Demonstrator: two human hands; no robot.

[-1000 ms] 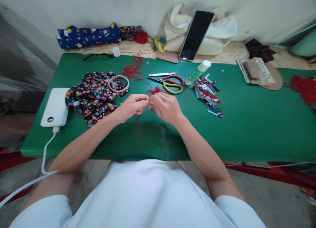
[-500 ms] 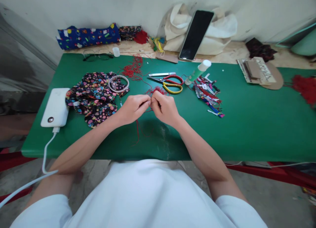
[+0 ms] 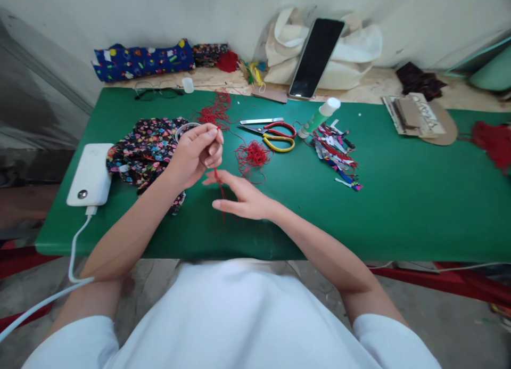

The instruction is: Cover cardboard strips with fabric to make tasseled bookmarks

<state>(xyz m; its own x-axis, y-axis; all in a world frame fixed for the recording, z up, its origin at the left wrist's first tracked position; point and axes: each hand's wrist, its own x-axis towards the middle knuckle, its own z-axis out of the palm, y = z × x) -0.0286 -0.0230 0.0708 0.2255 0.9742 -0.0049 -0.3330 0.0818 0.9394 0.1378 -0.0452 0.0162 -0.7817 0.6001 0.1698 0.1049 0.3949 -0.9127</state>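
Note:
Red thread (image 3: 217, 181) hangs down from my left hand (image 3: 197, 152), whose thumb and fingers are pinched on it at the top. Below, my right hand (image 3: 247, 197) has its thumb and fingers apart around the hanging strands, without closing on them. A tangle of red thread (image 3: 254, 155) lies just beyond my right hand. Behind my left hand is black floral cloth (image 3: 147, 150), with a pale ring (image 3: 186, 128), partly hidden, on top. Scissors with one red and one yellow handle (image 3: 279, 136) lie farther back, beside a narrow metal tool (image 3: 262, 121).
A glue stick (image 3: 319, 117) stands by a bundle of fabric strips (image 3: 338, 153). A white power bank (image 3: 90, 173) with a cable lies at the left. At the back, a phone (image 3: 316, 57) leans on a cream bag (image 3: 359, 52). Cardboard pieces (image 3: 423, 119) lie at the right.
My hands, together before, have come apart. My left hand has risen to the left with the thread; my right hand has dropped lower and opened. The red tangle is now uncovered.

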